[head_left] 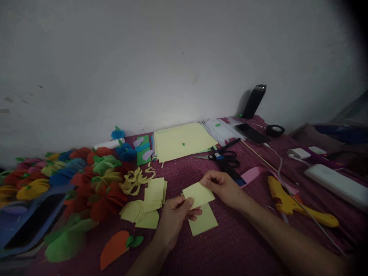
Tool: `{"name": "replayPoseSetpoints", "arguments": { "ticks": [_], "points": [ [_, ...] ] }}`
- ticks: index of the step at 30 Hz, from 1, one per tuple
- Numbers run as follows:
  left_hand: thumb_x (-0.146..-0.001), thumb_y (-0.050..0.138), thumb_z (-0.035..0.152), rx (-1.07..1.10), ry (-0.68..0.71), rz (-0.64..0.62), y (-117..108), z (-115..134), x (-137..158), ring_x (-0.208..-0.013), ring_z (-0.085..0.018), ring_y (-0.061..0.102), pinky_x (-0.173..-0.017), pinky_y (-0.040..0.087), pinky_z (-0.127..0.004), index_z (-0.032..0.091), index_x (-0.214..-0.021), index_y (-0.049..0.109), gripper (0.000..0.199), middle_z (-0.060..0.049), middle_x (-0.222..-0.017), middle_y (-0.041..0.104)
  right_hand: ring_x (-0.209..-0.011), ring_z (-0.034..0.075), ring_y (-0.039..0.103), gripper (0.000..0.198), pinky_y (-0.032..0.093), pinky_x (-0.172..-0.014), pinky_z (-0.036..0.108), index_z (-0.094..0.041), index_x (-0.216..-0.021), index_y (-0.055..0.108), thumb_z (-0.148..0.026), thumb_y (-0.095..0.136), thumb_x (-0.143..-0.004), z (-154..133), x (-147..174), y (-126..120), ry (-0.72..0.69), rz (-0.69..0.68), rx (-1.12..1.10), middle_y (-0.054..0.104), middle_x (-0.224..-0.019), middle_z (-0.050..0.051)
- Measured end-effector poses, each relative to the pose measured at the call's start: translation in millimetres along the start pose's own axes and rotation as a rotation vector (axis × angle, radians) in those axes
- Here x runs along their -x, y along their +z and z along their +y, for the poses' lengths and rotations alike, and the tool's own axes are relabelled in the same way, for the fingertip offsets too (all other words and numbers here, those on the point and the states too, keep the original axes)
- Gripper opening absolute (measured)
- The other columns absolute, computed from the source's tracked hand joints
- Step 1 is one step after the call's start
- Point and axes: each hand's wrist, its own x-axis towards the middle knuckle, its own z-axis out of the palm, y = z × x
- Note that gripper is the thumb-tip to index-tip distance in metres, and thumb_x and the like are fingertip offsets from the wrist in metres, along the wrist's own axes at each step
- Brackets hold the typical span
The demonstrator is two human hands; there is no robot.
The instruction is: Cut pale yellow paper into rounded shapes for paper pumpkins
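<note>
Between my two hands a small pale yellow paper piece [198, 194] is held up above the table. My left hand [176, 216] pinches its lower left corner between thumb and fingers. At its upper right edge, my right hand [222, 186] pinches it too. Below lies another yellow paper square [204, 221], partly covered. Left of my left hand rest a pile of yellow paper squares [155, 191], cut yellow pieces with rounded edges [131, 211] and curled yellow paper scraps [134, 181].
Several colourful paper pumpkins [100, 191] crowd the left side. Large yellow sheets [184, 142] lie at the back, beside scissors [227, 156]. A yellow glue gun [299, 209], a white cable [280, 168], a phone [252, 133] and a black bottle [254, 101] are at right.
</note>
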Motion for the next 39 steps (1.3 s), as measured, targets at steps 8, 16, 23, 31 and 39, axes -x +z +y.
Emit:
{"name": "replayPoseSetpoints", "arguments": {
  "ticks": [8, 16, 23, 31, 39],
  "points": [
    [-0.071, 0.06, 0.03, -0.022, 0.028, 0.055, -2.0, 2.9, -0.9, -0.068, -0.018, 0.063, -0.059, 0.047, -0.025, 0.01, -0.081, 0.064, 0.023, -0.008, -0.074, 0.066, -0.052, 0.008, 0.042, 0.026, 0.033, -0.049, 0.019, -0.015, -0.066, 0.055, -0.038, 0.05, -0.078, 1.2, -1.3, 2.5, 0.061, -0.075, -0.01, 0.047, -0.058, -0.004],
    [-0.066, 0.065, 0.032, -0.042, 0.074, 0.077, -6.4, 8.9, -0.2, -0.069, -0.016, 0.058, -0.062, 0.044, -0.025, 0.013, -0.088, 0.064, 0.028, -0.005, -0.079, 0.065, -0.051, 0.009, 0.047, 0.027, 0.036, -0.049, 0.018, -0.014, -0.068, 0.06, -0.036, 0.049, -0.078, 13.2, 5.0, 11.2, 0.09, -0.3, 0.052, 0.055, -0.058, -0.001],
    [-0.075, 0.052, 0.039, -0.193, 0.137, 0.071, -13.6, 7.9, -0.3, -0.054, -0.011, 0.047, -0.051, 0.036, -0.021, 0.013, -0.084, 0.067, 0.031, 0.0, -0.06, 0.06, -0.049, 0.008, 0.048, 0.026, 0.036, -0.046, 0.017, -0.014, -0.072, 0.061, -0.037, 0.05, -0.078, 8.4, 9.2, 13.4, 0.13, -0.402, 0.115, 0.055, -0.058, -0.001],
    [-0.078, 0.046, 0.039, -0.438, 0.229, 0.054, -10.6, 1.3, 0.9, -0.063, -0.015, 0.05, -0.057, 0.037, -0.023, 0.016, -0.086, 0.067, 0.032, -0.002, -0.068, 0.062, -0.055, 0.009, 0.044, 0.024, 0.033, -0.048, 0.018, -0.015, -0.072, 0.057, -0.039, 0.054, -0.075, 7.4, 5.2, 11.5, 0.046, -0.239, 0.089, 0.049, -0.06, -0.003],
    [-0.082, 0.04, 0.039, -0.588, 0.263, 0.019, -8.4, 8.4, 3.6, -0.056, -0.011, 0.044, -0.052, 0.033, -0.02, 0.015, -0.073, 0.062, 0.034, 0.001, -0.058, 0.052, -0.051, 0.008, 0.039, 0.024, 0.03, -0.046, 0.019, -0.015, -0.066, 0.055, -0.035, 0.048, -0.079, 5.2, 4.7, 4.3, 0.023, -0.23, 0.133, 0.045, -0.057, -0.004]
  ]
}}
